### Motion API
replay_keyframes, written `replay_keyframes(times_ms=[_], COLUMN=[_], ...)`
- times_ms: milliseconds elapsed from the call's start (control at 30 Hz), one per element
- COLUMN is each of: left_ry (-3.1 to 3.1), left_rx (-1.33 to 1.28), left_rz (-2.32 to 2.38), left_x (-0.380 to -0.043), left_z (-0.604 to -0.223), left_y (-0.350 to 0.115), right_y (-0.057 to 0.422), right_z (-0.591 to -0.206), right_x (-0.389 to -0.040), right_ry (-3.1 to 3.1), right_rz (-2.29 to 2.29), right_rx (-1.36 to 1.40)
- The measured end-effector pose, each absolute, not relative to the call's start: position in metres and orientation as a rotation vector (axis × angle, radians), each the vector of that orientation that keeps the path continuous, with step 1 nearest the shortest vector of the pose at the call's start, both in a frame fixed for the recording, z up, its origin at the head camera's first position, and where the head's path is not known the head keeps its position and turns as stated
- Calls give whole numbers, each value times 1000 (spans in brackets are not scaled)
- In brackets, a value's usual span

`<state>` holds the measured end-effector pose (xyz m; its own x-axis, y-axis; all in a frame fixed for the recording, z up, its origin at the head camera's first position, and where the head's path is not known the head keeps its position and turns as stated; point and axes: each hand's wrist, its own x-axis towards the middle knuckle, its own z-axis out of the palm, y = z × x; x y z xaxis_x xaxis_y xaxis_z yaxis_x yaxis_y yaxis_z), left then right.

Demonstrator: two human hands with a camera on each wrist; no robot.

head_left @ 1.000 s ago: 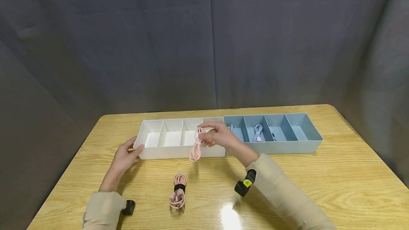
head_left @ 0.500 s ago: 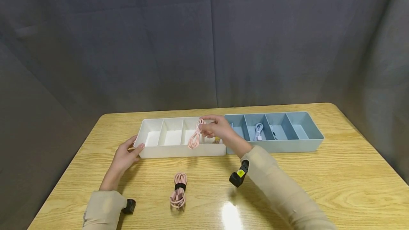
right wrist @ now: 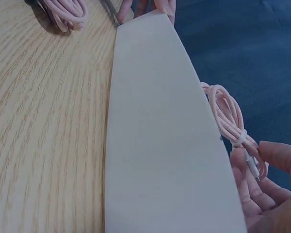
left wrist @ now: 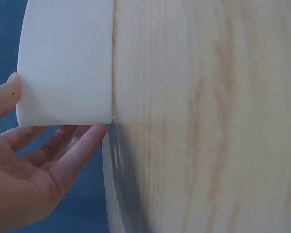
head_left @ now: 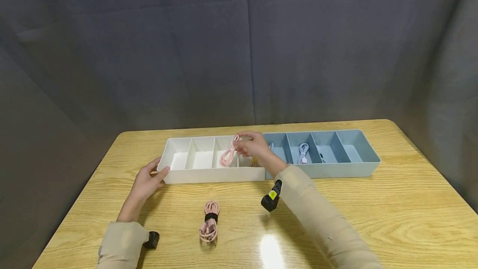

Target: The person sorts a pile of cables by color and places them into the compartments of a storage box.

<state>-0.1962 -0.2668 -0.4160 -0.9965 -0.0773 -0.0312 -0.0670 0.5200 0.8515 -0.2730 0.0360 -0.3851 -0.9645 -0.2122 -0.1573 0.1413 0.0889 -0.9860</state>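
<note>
My right hand pinches a coiled pink charging cable by its upper end. The coil hangs into the third compartment from the left of a white divided storage box. In the right wrist view, a pale tie binds the cable, and its metal plug shows by the fingers. My left hand holds the box's left end, thumb at the rim and fingers against the end wall. A second pink cable, bundled with a black strap, lies on the table in front of the box.
A blue-grey divided box stands end to end with the white one. Light blue cables lie in some of its compartments. Something yellow shows in the white box's rightmost compartment. Dark curtain hangs behind the wooden table.
My right hand has moved away from me with the pink cable, from in front of the white box to over its third compartment, and the coil has lowered into it. The left hand stays put.
</note>
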Motion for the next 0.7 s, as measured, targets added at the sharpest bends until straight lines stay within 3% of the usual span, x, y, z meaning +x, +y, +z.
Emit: replay_keyframes(times_ms=[700], left_ry=[-2730], left_rx=[143], left_rz=[-1532], left_x=[-196], left_z=[-416], left_y=[-267], right_y=[38], right_z=[-385], right_x=[-265], right_ry=[2147], right_rz=[-1900], right_rx=[-68])
